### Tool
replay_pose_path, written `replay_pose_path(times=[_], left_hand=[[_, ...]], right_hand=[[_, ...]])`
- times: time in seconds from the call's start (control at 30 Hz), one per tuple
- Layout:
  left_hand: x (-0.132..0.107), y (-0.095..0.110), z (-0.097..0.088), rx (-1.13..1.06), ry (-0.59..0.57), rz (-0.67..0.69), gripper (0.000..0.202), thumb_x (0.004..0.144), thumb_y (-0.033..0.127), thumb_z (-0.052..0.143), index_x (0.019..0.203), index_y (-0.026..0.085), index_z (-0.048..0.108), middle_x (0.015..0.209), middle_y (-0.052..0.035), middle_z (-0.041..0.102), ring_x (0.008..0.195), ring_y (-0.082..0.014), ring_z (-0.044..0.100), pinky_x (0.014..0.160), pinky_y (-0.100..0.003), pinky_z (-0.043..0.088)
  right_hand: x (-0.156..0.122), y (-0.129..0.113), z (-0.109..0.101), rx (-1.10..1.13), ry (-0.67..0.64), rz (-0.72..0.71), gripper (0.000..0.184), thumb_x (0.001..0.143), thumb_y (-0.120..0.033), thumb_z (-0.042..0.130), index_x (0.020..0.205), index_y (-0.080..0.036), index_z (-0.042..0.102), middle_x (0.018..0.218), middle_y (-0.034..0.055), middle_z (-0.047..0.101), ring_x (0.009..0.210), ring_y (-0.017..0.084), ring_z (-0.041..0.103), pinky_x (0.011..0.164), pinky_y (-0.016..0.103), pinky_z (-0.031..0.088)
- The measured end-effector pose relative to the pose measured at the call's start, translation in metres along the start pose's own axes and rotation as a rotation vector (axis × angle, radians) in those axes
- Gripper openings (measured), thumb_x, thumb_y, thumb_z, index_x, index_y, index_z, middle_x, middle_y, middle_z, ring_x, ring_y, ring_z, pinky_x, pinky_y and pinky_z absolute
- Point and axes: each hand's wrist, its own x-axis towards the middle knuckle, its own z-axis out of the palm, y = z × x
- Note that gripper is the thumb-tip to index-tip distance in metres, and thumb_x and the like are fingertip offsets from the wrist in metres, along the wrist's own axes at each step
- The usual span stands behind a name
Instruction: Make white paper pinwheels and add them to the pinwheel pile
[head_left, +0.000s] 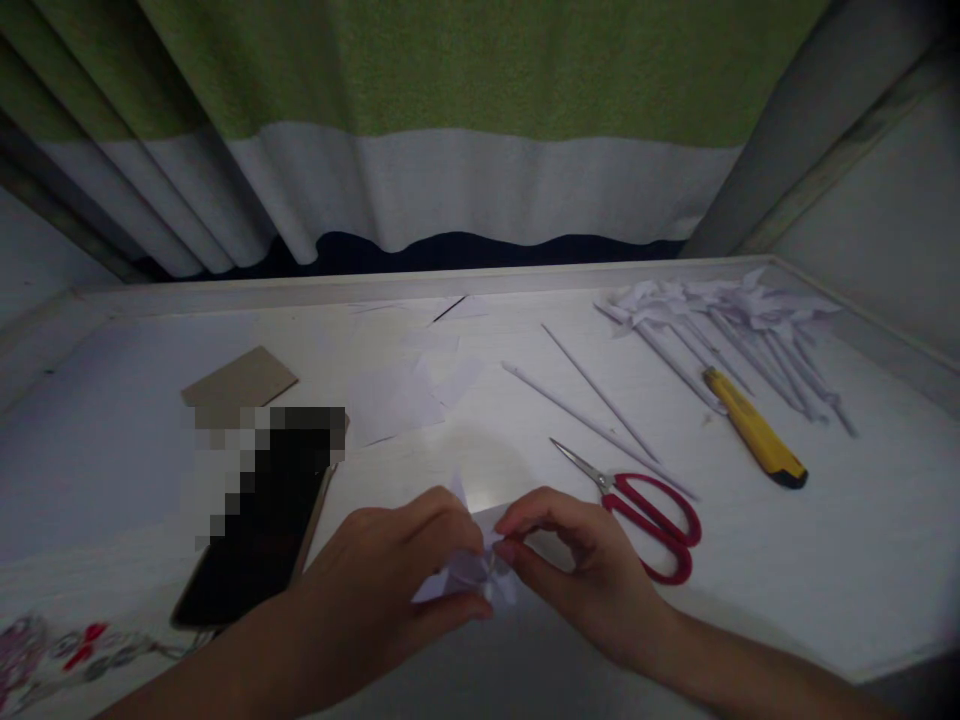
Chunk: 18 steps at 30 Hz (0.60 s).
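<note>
A small folded white paper pinwheel point(469, 572) is between my two hands at the near edge of the white surface. My left hand point(420, 560) is closed around its left side, fingers above and thumb below. Thumb and forefinger of my right hand point(574, 550) pinch at the paper's centre; anything small between those fingertips is hidden. Just beyond my right hand lie red-handled scissors point(652, 520), blades slightly apart and pointing to the far left. Two thin rolled paper sticks point(592, 420) lie past the scissors.
Several finished paper pinwheels on sticks point(720, 310) are heaped at the far right, with a yellow utility knife point(754, 425) in front. Loose paper pieces point(394, 405) lie mid-surface. At left are a dark phone point(259, 540), brown cardboard point(244, 385) and a beaded string point(90, 650). A curtain point(480, 180) hangs behind.
</note>
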Motion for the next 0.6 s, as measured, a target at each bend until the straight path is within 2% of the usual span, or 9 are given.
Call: replay_pose_path(times=[0.07, 0.13, 0.2, 0.27, 0.33, 0.4, 0.47, 0.53, 0.6], left_hand=[[0.001, 0.001, -0.001, -0.045, 0.099, -0.029, 0.029, 0.070, 0.032, 0.062, 0.090, 0.025, 0.041, 0.090, 0.0012, 0.048, 0.075, -0.0142, 0.051, 0.059, -0.025, 0.042], [0.002, 0.002, 0.000, -0.074, 0.218, -0.076, 0.049, 0.064, 0.033, 0.067, 0.102, 0.027, 0.036, 0.105, -0.0025, 0.042, 0.087, -0.0178, 0.049, 0.064, -0.028, 0.044], [0.004, 0.001, 0.002, -0.121, 0.288, -0.150, 0.070, 0.058, 0.033, 0.071, 0.113, 0.029, 0.028, 0.117, -0.0058, 0.034, 0.095, -0.0209, 0.046, 0.069, -0.031, 0.045], [0.006, 0.000, 0.005, -0.208, 0.278, -0.241, 0.084, 0.056, 0.033, 0.072, 0.121, 0.029, 0.019, 0.124, -0.0077, 0.029, 0.099, -0.0224, 0.044, 0.073, -0.033, 0.045], [0.008, -0.002, 0.007, -0.317, 0.222, -0.305, 0.091, 0.055, 0.034, 0.072, 0.125, 0.028, 0.015, 0.127, -0.0084, 0.031, 0.101, -0.0225, 0.045, 0.078, -0.034, 0.044], [0.010, -0.004, 0.007, -0.434, 0.138, -0.332, 0.087, 0.057, 0.033, 0.072, 0.125, 0.026, 0.019, 0.122, -0.0075, 0.041, 0.101, -0.0219, 0.046, 0.082, -0.034, 0.041], [0.012, -0.004, 0.005, -0.543, 0.044, -0.317, 0.070, 0.059, 0.033, 0.070, 0.118, 0.024, 0.033, 0.109, -0.0039, 0.053, 0.096, -0.0203, 0.050, 0.081, -0.032, 0.040], [0.013, -0.004, 0.004, -0.631, -0.037, -0.292, 0.048, 0.062, 0.033, 0.068, 0.103, 0.022, 0.048, 0.093, -0.0002, 0.059, 0.085, -0.0179, 0.054, 0.073, -0.028, 0.042], [0.014, -0.004, 0.004, -0.682, -0.072, -0.273, 0.031, 0.064, 0.033, 0.066, 0.089, 0.019, 0.054, 0.082, 0.0020, 0.059, 0.075, -0.0155, 0.055, 0.065, -0.024, 0.042]], right_hand=[[0.000, 0.000, 0.000, 0.018, 0.019, 0.003, 0.019, 0.069, -0.004, 0.056, 0.080, -0.020, 0.059, 0.071, -0.0010, 0.062, 0.067, 0.011, 0.058, 0.061, 0.022, 0.048], [0.000, 0.001, 0.000, 0.038, 0.055, 0.003, 0.019, 0.069, -0.005, 0.057, 0.079, -0.021, 0.059, 0.071, -0.0013, 0.062, 0.067, 0.011, 0.058, 0.061, 0.023, 0.048], [0.000, 0.002, -0.001, 0.060, 0.097, -0.004, 0.019, 0.068, -0.006, 0.058, 0.079, -0.022, 0.059, 0.072, -0.0012, 0.062, 0.068, 0.012, 0.058, 0.061, 0.024, 0.049], [-0.001, 0.003, -0.001, 0.074, 0.130, -0.015, 0.018, 0.068, -0.008, 0.060, 0.079, -0.022, 0.059, 0.072, -0.0009, 0.062, 0.068, 0.012, 0.057, 0.061, 0.024, 0.049], [-0.001, 0.003, -0.001, 0.079, 0.145, -0.017, 0.017, 0.069, -0.008, 0.060, 0.079, -0.022, 0.059, 0.072, -0.0011, 0.062, 0.068, 0.012, 0.057, 0.061, 0.024, 0.049], [-0.001, 0.003, 0.000, 0.082, 0.142, -0.015, 0.018, 0.069, -0.008, 0.060, 0.079, -0.023, 0.059, 0.072, -0.0018, 0.062, 0.068, 0.011, 0.057, 0.061, 0.023, 0.049], [-0.001, 0.003, 0.000, 0.089, 0.135, -0.016, 0.019, 0.069, -0.008, 0.060, 0.079, -0.023, 0.059, 0.072, -0.0024, 0.062, 0.067, 0.010, 0.057, 0.061, 0.022, 0.049], [-0.001, 0.003, 0.000, 0.095, 0.124, -0.016, 0.019, 0.069, -0.008, 0.060, 0.080, -0.023, 0.059, 0.073, -0.0024, 0.062, 0.067, 0.010, 0.058, 0.061, 0.022, 0.049], [-0.002, 0.003, 0.000, 0.094, 0.122, -0.006, 0.018, 0.069, -0.008, 0.060, 0.079, -0.023, 0.059, 0.072, -0.0020, 0.062, 0.067, 0.011, 0.058, 0.061, 0.023, 0.049]])
